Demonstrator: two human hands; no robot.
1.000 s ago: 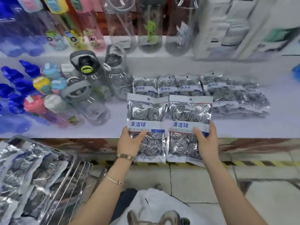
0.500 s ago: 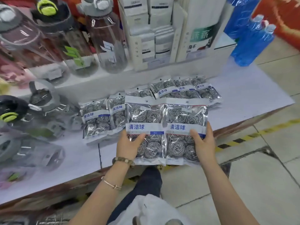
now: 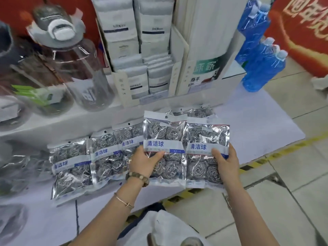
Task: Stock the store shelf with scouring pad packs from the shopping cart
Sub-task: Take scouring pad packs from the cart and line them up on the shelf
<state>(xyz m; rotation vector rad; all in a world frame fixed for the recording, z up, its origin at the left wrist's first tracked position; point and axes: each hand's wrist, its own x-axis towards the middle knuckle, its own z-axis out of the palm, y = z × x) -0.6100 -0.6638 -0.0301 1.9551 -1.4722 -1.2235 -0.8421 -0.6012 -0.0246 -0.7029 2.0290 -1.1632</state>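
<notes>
**Tiled aisle, low shelf, two packs in hand**

Pale floor tiles (image 3: 266, 201) fill the near right of my feed. At the bottom edge a white cloth (image 3: 165, 228) is cut off, so I cannot tell what it is. Both forearms reach up from there. On the left wrist I see a bead bracelet (image 3: 137, 177) and, nearer, a thin bangle (image 3: 124, 201).

The left hand (image 3: 142, 161) grips the left pack (image 3: 165, 137) low on its left side, with the thumb across the front and the other fingers hidden behind the foil. The right hand (image 3: 226, 163) holds the right pack (image 3: 206, 137) at its lower right edge, thumb on the front and fingers curling round the side. The two packs are upright and side by side. Their edges touch or slightly overlap; I cannot tell which.

They hang over the front edge of the shelf (image 3: 257, 125), above the yellow-and-black striped tape (image 3: 257, 163) on the floor. Each shows coiled steel scourers behind clear film and a white band with blue characters.

Left of them a row of packs (image 3: 104, 157) lies flat on the shelf, each overlapping the next, and the leftmost are blurred. More packs (image 3: 198, 111) peek out just beyond the held pair, mostly hidden by it.

Farther back, on a raised step, stand clear bottles (image 3: 85, 71) at the left, smeared by blur. White boxes (image 3: 142, 50) stand in the middle and blue bottles (image 3: 260, 64) at the right. A red banner (image 3: 301, 32) is cut off at the far right corner.
</notes>
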